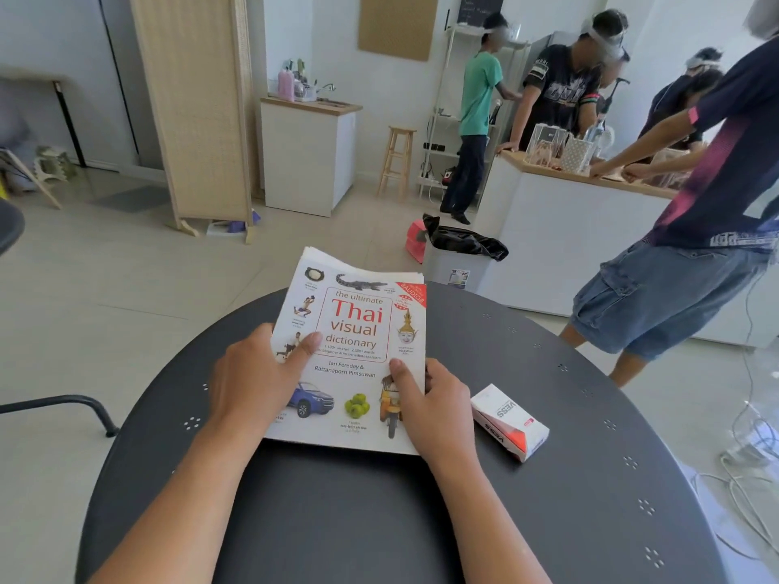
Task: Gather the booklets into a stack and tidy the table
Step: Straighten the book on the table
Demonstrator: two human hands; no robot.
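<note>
A stack of booklets is tilted up over the round black table, its near edge resting on the tabletop. The top one has a white cover titled "the ultimate Thai visual dictionary". More page edges show behind it at the far end. My left hand grips the stack's left edge, thumb on the cover. My right hand holds the lower right edge, thumb pressed on the cover too.
A small white and red box marked VESS lies on the table right of the booklets. A person in denim shorts stands close beyond the table's right side. A bin with a black bag stands behind. Cables trail on the floor at right.
</note>
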